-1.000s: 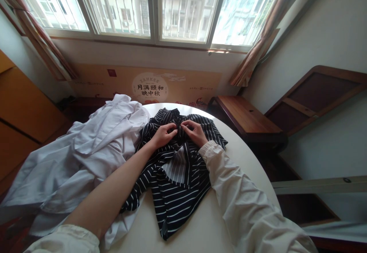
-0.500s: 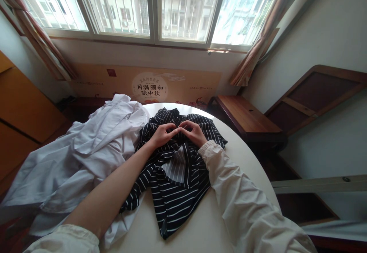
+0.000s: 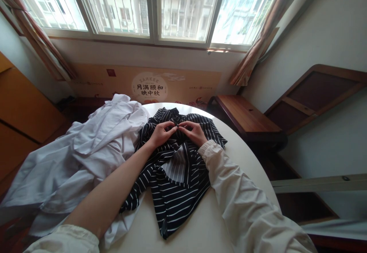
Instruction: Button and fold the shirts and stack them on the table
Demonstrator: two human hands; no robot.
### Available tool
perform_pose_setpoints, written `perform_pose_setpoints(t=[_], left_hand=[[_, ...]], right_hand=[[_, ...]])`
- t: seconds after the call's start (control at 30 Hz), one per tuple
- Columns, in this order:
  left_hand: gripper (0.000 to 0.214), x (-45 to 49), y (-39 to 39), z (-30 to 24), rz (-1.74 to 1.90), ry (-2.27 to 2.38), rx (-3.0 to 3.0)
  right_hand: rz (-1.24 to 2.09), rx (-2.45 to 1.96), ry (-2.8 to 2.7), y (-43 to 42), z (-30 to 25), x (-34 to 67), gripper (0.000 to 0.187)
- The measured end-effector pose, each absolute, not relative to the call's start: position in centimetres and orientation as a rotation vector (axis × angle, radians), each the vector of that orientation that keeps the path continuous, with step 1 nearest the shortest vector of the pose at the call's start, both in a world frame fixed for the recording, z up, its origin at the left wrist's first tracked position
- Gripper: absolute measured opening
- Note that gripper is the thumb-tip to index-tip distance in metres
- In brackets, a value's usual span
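With L hand (image 3: 164,133) & R hand (image 3: 193,132) nearly closed, pinching striped shirt (image 3: 177,192) nr top, prob mid-job; leaving lower pt splayed.

Garment (image 3: 180,203) lies on table (image 3: 241,157), right of cloth (image 3: 100,142).

Black shirt (image 3: 175,171) with white stripes, kinda rumpled on the table (image 3: 243,161), paler patch showing, one corner pointing to 6 o'clock.

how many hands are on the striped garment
2: the left hand and the right hand, side by side at the upper middle of the striped garment, fingertips close together.
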State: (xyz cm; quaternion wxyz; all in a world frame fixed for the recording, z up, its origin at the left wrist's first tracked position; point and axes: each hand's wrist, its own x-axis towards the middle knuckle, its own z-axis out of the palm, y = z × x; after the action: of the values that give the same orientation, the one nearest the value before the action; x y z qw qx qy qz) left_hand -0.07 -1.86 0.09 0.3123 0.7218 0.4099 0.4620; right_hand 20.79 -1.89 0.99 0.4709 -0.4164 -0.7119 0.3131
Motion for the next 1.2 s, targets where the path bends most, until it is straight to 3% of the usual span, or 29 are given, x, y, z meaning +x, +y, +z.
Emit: perform_pose_setpoints(t=[0.53, 1.2], left_hand=[[0.034, -0.1, -1.2, -0.6, 1.246, 1.024, 1.786], [0.036, 0.0, -0.8, -0.8, 1.22, 1.007, 1.656]], right_hand=[[0.51, -0.844, -1.821, -1.6, 0.2, 20.4, 0.023], [0.007, -0.957, -2.064, -1.7, -0.1, 20.3, 0.015]])
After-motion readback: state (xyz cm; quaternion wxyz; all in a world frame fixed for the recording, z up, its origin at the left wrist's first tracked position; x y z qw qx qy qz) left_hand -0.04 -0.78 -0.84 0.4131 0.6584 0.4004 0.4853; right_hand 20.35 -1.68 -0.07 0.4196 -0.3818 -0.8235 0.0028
